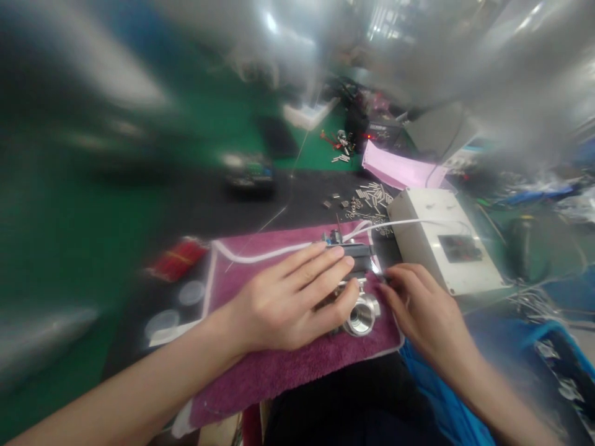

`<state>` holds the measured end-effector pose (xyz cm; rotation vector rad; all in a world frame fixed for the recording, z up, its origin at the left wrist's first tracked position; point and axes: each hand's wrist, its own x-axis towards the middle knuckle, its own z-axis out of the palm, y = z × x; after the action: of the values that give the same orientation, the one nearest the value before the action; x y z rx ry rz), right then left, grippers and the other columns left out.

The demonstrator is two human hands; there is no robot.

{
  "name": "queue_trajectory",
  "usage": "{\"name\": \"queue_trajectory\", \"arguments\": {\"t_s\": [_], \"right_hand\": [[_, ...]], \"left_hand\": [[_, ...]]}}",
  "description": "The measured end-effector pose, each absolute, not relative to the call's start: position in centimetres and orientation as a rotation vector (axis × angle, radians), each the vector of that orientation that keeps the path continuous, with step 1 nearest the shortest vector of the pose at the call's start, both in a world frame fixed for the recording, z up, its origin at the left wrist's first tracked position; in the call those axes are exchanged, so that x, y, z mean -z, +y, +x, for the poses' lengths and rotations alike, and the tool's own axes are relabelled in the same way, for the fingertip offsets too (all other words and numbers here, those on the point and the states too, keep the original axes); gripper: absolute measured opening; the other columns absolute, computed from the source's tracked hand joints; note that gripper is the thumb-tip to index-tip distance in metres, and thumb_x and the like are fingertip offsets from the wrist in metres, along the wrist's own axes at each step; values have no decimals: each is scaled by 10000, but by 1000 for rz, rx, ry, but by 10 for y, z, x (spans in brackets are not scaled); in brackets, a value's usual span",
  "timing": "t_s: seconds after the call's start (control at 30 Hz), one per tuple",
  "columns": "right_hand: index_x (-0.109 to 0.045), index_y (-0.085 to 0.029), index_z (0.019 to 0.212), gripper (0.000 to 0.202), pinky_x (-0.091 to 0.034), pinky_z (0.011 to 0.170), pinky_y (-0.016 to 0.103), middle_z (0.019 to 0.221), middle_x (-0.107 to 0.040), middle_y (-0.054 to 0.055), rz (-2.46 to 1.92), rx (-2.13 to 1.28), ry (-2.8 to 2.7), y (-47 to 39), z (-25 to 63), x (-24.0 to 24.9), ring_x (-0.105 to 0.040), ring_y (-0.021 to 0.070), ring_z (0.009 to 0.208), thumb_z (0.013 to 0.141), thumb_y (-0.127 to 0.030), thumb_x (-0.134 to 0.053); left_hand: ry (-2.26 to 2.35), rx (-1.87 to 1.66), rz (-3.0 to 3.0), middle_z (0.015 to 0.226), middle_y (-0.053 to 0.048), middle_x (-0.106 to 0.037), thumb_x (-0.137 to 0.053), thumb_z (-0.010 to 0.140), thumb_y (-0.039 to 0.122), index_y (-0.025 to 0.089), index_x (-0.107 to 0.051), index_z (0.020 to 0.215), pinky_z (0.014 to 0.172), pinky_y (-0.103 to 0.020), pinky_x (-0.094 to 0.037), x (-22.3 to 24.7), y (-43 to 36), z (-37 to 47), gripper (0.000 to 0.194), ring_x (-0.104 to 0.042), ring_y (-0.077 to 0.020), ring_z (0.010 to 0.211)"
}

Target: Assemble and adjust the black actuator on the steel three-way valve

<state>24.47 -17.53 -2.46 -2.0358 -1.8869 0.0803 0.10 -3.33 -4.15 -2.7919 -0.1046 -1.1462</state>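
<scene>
Here, a shiny metal fitting (361,314) with a round open mouth, lying on a purple towel (279,365) near the front edge of the surface (297,198). Above the fitting, a dark block-like part (356,255), touching or just beside it; too blurred to say which. Left hand (288,303) laid flat over both, fingers (325,263) stretched out and close together, thumb pressed against the fitting's side. Right hand (421,310) just beside the fitting on its right, fingertips (388,286) bunched near the dark part; whether pinching anything, cannot tell.

Across the towel's far edge, a white cable (279,252), running from the left of the towel toward a pale grey box (441,248) at the right. On the box's top, a dark rectangular panel (460,248). Beyond the towel, toward the middle of the surface, a scatter of small metal pins (372,198). Farther back, a pink sheet (395,168). Left of the towel, a red object (179,259), blurred, and below it two round clear lids (190,292). Blue cloth (441,396) at the front right corner, under the right forearm.
</scene>
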Motion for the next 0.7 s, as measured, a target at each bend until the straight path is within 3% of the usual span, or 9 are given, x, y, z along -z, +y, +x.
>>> {"name": "queue_trajectory", "arguments": {"t_s": [0.1,0.27,0.43,0.57,0.7], "right_hand": [[-579,-165,1318,272,-557,980,438,1290,-624,140,-2070,29,-2094,-183,250,29,-628,282,1145,1062,-236,-519],[-572,-134,1380,384,-598,983,470,1369,-623,142,-2089,64,-2231,-196,245,28,-613,297,1162,1002,-85,-531],[-536,-110,1482,506,-562,1115,493,1639,-405,140,-2024,221,-2251,-204,241,29,-499,314,1409,982,-39,-517],[-537,-71,1472,486,-500,1198,498,1661,-365,147,-1895,226,-2240,-205,240,28,-390,315,1513,988,-28,-524],[-486,-92,1523,588,-466,1226,523,1663,-365,136,-1830,204,-2240,-208,240,22,-342,328,1546,951,33,-532]], "left_hand": [[-106,1137,-2789,1399,-146,-639,-684,999,236,161,-660,1293,1231,-496,-482,43,-32,0,305,-573,-302,1383],[-98,1114,-2788,1418,-167,-623,-643,1019,209,155,-658,1332,1203,-503,-512,43,-30,-1,318,-573,-317,1380],[-86,1108,-2790,1423,-178,-618,-621,1025,178,153,-660,1346,1196,-507,-516,43,-30,-3,325,-571,-324,1381],[-89,1100,-2787,1426,-179,-615,-612,1022,155,155,-659,1350,1207,-508,-501,42,-29,-4,331,-564,-325,1389],[-90,1083,-2782,1429,-180,-612,-588,1036,167,153,-653,1359,1225,-502,-477,42,-29,-4,330,-559,-324,1394]]}}
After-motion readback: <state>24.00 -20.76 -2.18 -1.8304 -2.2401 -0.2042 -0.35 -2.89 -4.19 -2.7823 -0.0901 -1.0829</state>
